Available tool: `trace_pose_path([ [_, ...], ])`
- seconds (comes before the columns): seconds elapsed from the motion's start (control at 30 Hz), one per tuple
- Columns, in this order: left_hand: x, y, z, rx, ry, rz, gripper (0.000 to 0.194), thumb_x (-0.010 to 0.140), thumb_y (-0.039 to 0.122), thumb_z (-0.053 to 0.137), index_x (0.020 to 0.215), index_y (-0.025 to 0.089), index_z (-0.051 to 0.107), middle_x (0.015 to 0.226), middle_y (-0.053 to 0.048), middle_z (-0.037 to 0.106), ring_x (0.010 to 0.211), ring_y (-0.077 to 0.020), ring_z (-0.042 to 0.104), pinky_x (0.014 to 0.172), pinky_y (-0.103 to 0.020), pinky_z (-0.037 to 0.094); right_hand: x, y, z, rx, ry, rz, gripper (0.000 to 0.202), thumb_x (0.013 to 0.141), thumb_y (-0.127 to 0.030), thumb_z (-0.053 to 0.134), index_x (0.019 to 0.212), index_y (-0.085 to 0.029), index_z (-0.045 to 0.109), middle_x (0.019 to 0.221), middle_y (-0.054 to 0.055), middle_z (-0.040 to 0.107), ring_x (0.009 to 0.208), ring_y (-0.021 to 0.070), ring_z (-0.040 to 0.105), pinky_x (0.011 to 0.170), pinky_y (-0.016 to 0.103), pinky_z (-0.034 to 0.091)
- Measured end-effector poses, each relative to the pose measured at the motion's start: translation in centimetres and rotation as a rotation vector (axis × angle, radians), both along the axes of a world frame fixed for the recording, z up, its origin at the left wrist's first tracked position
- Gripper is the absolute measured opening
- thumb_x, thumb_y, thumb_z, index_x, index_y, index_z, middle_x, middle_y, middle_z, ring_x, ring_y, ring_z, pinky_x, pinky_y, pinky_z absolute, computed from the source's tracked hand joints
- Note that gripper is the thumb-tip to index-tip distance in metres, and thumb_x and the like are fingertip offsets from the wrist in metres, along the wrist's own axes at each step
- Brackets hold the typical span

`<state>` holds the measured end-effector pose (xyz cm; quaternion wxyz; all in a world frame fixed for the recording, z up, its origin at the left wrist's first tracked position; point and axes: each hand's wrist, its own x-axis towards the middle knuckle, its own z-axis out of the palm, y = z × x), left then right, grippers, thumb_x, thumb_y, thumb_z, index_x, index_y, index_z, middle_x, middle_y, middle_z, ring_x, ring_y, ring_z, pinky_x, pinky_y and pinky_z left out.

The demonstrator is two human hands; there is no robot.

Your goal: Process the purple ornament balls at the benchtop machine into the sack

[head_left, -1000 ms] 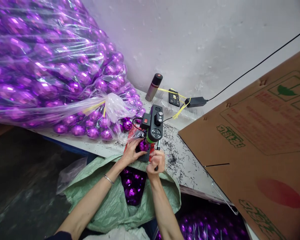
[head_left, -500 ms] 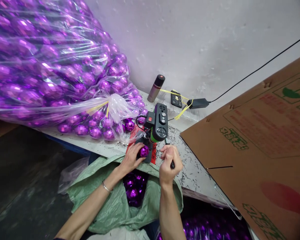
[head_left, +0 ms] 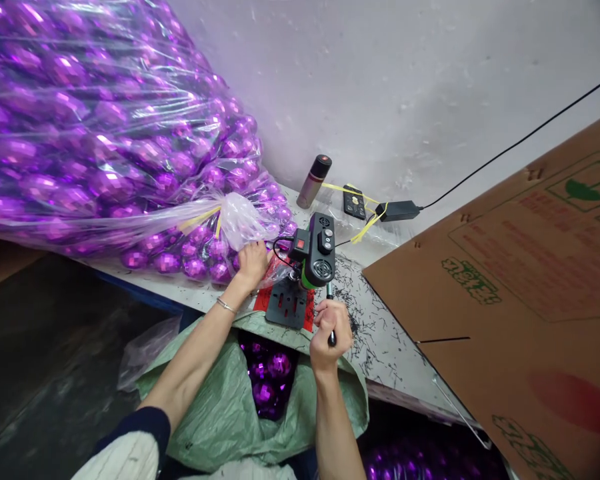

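Note:
A small black bench drill press (head_left: 320, 250) with a red switch stands on the table, its slotted base plate (head_left: 286, 303) bare. My right hand (head_left: 331, 333) is wrapped round the drill press's black-gripped lever (head_left: 332, 339). My left hand (head_left: 254, 265) reaches to the left of the machine, by the knotted mouth of a clear plastic bag (head_left: 240, 220) of shiny purple faceted balls. Its fingers are curled, and whatever they hold is hidden behind the hand. Below the table edge, a green woven sack (head_left: 205, 393) gapes around more purple balls (head_left: 267, 377).
Behind the machine are a dark spray can (head_left: 314, 181), a black phone-like item (head_left: 353, 201) and a black power adapter (head_left: 399, 211) with a cord. Dark shavings litter the white table (head_left: 380, 347). A large cardboard box (head_left: 520, 280) stands at the right.
My left hand has left the base plate and moved up and left to the bag's mouth. The purple ball it held on the plate is gone from there. My right hand stays on the lever.

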<state>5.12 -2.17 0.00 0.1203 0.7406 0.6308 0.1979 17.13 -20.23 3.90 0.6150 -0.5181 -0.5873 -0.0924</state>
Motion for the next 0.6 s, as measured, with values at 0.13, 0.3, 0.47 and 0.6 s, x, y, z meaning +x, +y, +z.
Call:
trace_pose_path([
  [0.13,0.7,0.0,1.1,-0.150,0.147,-0.084,0.038,0.098,0.037,0.058,0.111,0.002,0.067,0.103,-0.028,0.073,0.103,-0.0408,0.071,0.086,-0.045,0.052,0.0,0.1,0.3,0.007,-0.020,0.002,0.034,0.098,-0.009,0.042,0.067,-0.022,0.048,0.065,-0.002,0.054,0.068,0.0141,0.060,0.060,0.029,0.042],
  [0.3,-1.9,-1.3,0.5,-0.040,-0.070,-0.216,0.046,0.092,0.036,0.066,0.129,0.008,0.061,0.122,-0.024,0.069,0.110,-0.0380,0.070,0.093,-0.048,0.054,0.0,0.3,1.1,0.013,0.030,0.030,0.034,0.099,-0.011,0.042,0.067,-0.022,0.049,0.065,-0.001,0.054,0.066,0.0144,0.059,0.060,0.030,0.043],
  [0.47,-5.2,-5.2,-1.0,-0.055,-0.776,-0.165,0.061,0.086,0.049,0.070,0.136,0.016,0.058,0.130,-0.014,0.070,0.120,-0.0299,0.067,0.106,-0.044,0.052,0.0,0.5,2.8,-0.041,0.097,0.038,0.035,0.101,-0.017,0.043,0.066,-0.022,0.048,0.063,-0.002,0.051,0.064,0.0137,0.057,0.061,0.030,0.043],
  [0.6,-4.8,-9.2,-2.8,-0.397,-1.300,-0.116,0.063,0.084,0.056,0.071,0.132,0.016,0.060,0.124,-0.015,0.074,0.109,-0.0276,0.074,0.097,-0.042,0.059,0.0,0.7,4.1,-0.082,0.135,0.030,0.038,0.102,-0.020,0.044,0.064,-0.022,0.045,0.063,-0.003,0.049,0.063,0.0121,0.054,0.060,0.029,0.042],
])
